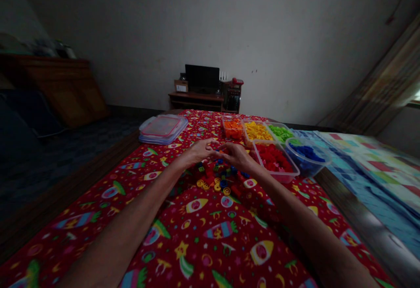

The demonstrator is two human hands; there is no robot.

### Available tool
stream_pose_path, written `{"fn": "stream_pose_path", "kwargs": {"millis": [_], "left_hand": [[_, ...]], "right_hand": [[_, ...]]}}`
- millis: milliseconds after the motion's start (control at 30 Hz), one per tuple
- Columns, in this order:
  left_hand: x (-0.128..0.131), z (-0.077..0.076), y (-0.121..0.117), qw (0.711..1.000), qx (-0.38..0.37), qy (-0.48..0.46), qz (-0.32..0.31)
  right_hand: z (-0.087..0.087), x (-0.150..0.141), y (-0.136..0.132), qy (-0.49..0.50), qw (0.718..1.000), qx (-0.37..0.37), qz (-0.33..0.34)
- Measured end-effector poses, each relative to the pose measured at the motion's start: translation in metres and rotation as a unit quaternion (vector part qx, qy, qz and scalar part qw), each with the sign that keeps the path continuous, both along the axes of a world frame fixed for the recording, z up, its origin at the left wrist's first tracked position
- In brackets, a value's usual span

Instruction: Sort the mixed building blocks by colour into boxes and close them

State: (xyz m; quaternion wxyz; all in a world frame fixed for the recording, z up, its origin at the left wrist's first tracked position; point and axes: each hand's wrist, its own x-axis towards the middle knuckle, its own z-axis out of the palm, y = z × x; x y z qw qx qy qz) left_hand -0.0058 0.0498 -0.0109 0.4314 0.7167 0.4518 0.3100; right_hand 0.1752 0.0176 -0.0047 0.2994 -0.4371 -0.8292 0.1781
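Both hands meet above a loose heap of small plastic toy building pieces [226,173] in the middle of the table. My left hand [202,150] has its fingers bent inward, the tips closed near a small blue and orange building piece [220,151]. From the other side my right hand [238,155] pinches at this same piece, its fingertips almost touching the left ones. Fingers hide most of the piece. Blue, red, green and yellow parts lie beneath, with yellow and blue rings [226,191] at the heap's near edge.
Clear tubs stand right of the hands: orange [232,129], yellow [257,131], green [281,134], red [274,159] and blue pieces [306,152]. Stacked lids [163,129] lie at the left. A patterned red cloth [210,253] covers the table; a bed [370,170] adjoins its right side.
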Motion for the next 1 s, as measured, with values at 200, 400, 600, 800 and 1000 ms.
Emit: {"fn": "stream_pose_path", "kwargs": {"millis": [200,400,600,800,1000], "left_hand": [[0.004,-0.007,-0.001,0.997,-0.040,-0.064,0.003],[-0.007,0.000,-0.002,0.998,-0.048,-0.035,-0.007],[-0.037,-0.033,0.024,0.970,0.149,0.064,0.180],[-0.040,-0.058,0.026,0.960,0.178,0.081,0.202],[-0.042,-0.060,0.030,0.960,0.187,0.085,0.191]], "right_hand": [[-0.003,0.000,0.002,-0.018,0.999,0.011,0.048],[0.005,0.012,0.003,-0.085,0.996,0.030,0.015],[0.041,0.035,0.046,-0.139,0.984,0.069,-0.090],[0.078,0.028,0.125,-0.223,0.959,0.070,-0.159],[0.077,0.022,0.149,-0.183,0.952,0.155,-0.188]]}}
